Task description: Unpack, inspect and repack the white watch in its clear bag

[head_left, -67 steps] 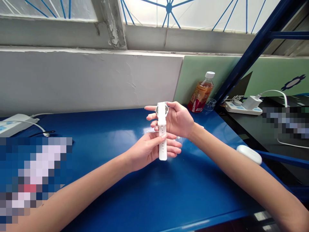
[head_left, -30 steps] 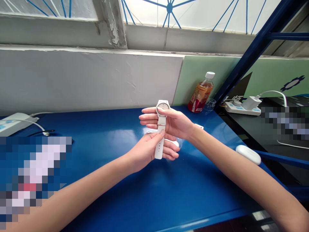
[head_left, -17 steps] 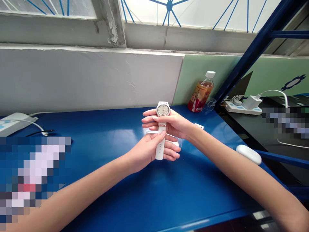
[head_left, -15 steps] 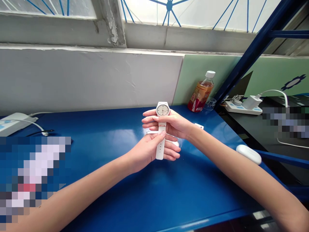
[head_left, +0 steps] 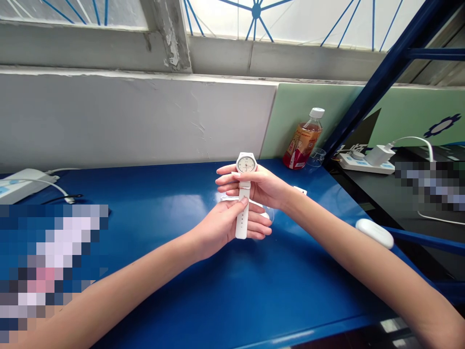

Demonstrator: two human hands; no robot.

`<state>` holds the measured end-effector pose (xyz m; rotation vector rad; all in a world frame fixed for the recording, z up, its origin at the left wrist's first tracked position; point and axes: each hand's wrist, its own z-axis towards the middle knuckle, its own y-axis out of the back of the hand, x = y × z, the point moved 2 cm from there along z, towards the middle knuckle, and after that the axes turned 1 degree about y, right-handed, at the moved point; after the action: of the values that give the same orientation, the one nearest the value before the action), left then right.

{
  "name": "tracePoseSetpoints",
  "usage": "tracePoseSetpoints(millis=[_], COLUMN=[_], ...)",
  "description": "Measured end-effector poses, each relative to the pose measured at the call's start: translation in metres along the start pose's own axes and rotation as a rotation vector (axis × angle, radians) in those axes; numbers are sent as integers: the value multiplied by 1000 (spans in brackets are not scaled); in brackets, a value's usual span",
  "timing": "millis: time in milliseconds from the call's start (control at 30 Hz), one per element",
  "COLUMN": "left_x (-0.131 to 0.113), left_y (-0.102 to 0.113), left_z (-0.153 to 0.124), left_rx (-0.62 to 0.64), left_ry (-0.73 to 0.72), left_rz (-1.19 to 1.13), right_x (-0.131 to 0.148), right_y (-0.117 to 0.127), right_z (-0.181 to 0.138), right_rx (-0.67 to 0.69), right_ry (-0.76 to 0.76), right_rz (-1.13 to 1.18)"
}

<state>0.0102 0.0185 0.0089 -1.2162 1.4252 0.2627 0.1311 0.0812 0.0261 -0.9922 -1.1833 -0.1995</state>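
Note:
A white wristwatch [head_left: 246, 165] with a round, pale dial is held up between my two hands, its strap hanging straight down toward me. My right hand [head_left: 263, 186] grips it just below the dial, thumb across the front and fingers behind. Lower down, my left hand [head_left: 221, 220] pinches the holed part of the strap under its thumb, with the other fingers stretched out behind. Behind the hands, a white object [head_left: 267, 214] lies on the blue table [head_left: 163, 291], mostly hidden, so its kind is unclear.
A drink bottle [head_left: 303, 140] stands at the back right beside a small clear plastic piece [head_left: 317, 157]. A white rounded case [head_left: 374, 233] lies by my right forearm. Power strips [head_left: 25, 185] with cables are at left and right. A blue metal post [head_left: 378, 72] slants up at right.
Both hands and the watch stay almost in place, with only a very slight shift to the right in view. The grip on the watch is unchanged.

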Motion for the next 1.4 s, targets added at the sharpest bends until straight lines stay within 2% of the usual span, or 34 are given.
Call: tracePoseSetpoints(millis=[633,867,967,1167,1267,1400], left_x=[0,-3,0,-2,-10,-18], left_y=[0,2,5,6,4,4], left_z=[-1,-1,1,0,-1,-2], left_rx=[-39,-44,-43,-38,-58,-16], left_ry=[9,13,36,84,16,-91], left_rz=[2,18,-1,5,18,15], right_x=[0,6,19,46,41,26], right_y=[-3,-6,-3,9,5,-7], right_z=[0,0,-2,-9,-7,-6], right_rx=[9,-28,-69,-301,-227,-92], right_ry=[-56,-69,13,323,361,287], right_rz=[26,11,-13,-164,-279,-485])
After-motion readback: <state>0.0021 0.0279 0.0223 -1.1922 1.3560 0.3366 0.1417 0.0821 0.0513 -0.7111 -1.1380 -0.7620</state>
